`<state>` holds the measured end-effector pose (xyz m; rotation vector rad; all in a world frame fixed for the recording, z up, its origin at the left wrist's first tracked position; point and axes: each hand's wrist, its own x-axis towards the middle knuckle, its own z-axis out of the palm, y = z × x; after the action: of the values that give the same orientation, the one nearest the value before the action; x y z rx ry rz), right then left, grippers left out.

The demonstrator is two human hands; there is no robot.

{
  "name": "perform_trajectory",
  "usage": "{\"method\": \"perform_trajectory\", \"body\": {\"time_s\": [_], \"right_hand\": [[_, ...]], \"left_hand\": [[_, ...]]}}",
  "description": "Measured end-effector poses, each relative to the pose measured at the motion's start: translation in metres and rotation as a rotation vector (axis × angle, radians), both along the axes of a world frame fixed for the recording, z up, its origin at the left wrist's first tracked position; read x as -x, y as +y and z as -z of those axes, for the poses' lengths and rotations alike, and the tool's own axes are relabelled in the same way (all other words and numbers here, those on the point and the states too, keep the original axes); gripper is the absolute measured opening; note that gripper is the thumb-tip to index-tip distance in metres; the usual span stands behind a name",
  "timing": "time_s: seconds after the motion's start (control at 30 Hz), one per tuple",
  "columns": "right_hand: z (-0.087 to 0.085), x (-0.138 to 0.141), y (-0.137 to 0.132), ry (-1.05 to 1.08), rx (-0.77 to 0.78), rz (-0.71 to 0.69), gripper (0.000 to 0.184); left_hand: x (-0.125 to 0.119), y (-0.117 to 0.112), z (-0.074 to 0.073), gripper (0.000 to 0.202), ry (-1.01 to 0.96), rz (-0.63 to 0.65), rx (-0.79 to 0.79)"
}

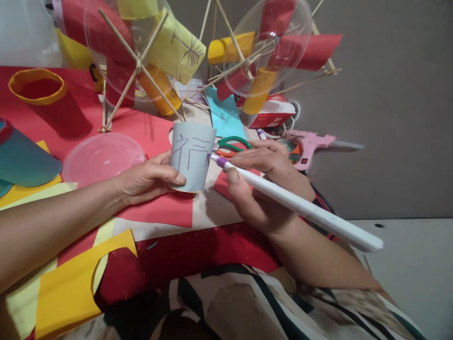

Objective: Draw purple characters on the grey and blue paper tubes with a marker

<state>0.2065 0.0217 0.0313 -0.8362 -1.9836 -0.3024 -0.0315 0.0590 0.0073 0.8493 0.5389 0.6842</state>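
- Two bare hands meet at the middle of the counter (pixel 212 208): the left hand (pixel 148 179) wraps around a grey-blue paper tube (pixel 191 163), with the thumb pressed on its near face and the fingers curled behind it.
- The tube is held slightly tilted just above a red sheet (pixel 166 208), and purple strokes show on its front.
- The right hand (pixel 262 184) pinches a white marker (pixel 300 205) between thumb and fingers near its purple tip, which touches the tube's right edge.
- The tube looks light, thin and easily crushed. A gentle hold around its lower half probably keeps it round, while a hard squeeze would likely dent it.
- The marker seems stiff and smooth, and is best held close to the tip.
- Green-handled scissors (pixel 235 141) lie just beyond the right hand, a pink glue gun (pixel 311 144) lies to the right, and a clear plastic lid (pixel 102 158) sits to the left.
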Motion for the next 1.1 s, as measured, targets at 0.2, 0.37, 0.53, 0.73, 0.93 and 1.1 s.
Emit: {"method": "perform_trajectory", "body": {"time_s": [0.2,0.37,0.53,0.73,0.93,1.1], "right_hand": [[0.001,0.000,-0.001,-0.001,0.037,0.025,0.019],[0.000,-0.001,0.002,-0.005,-0.015,-0.020,0.016],[-0.001,0.005,0.000,-0.004,0.003,-0.043,0.014],[-0.004,0.013,-0.003,0.018,-0.019,-0.089,0.013],[-0.003,0.012,-0.002,0.017,0.001,-0.105,0.013],[0.000,0.013,-0.003,0.099,0.001,-0.089,0.010]], "left_hand": [[0.000,0.001,0.000,0.050,0.000,0.000,0.018],[0.000,0.000,-0.002,0.050,0.001,-0.007,0.026],[0.000,0.001,-0.001,0.047,-0.002,0.002,-0.008],[0.000,0.000,0.000,0.051,-0.001,0.003,-0.030],[-0.001,0.000,-0.001,0.047,0.017,-0.002,0.001],[-0.001,0.001,0.000,0.054,0.009,0.002,0.013]]}}
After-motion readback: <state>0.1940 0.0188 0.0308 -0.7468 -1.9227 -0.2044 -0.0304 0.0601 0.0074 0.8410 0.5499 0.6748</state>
